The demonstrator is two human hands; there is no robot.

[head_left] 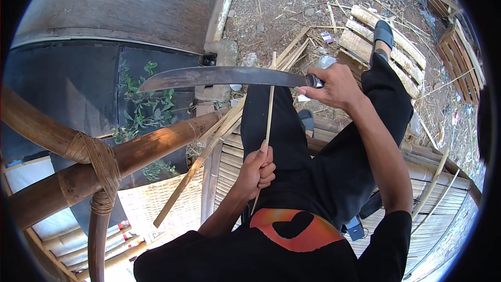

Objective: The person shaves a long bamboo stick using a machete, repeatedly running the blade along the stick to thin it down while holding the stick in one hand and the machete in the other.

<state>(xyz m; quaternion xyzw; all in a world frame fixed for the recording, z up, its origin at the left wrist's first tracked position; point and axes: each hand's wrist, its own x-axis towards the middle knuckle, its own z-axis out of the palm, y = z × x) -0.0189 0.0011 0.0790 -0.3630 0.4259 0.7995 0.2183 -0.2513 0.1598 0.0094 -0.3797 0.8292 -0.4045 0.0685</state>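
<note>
My right hand is closed around the dark handle of a machete, whose long, slightly curved blade points left across my knees. In my left hand, a thin bamboo strip is gripped in a closed fist at my lap. The strip runs upward from the fist and crosses the blade; its short lower end shows below the hand. Whether the edge bites into the strip or only touches it, I cannot tell. Beside my left leg lie several split bamboo strips, with more strips past my knee.
A thick bamboo rail with bound joints stands at my left. I sit on a slatted bamboo bench. A wooden pallet lies under my right foot, and a wooden crate stands at far right. Leafy plants grow by a dark panel.
</note>
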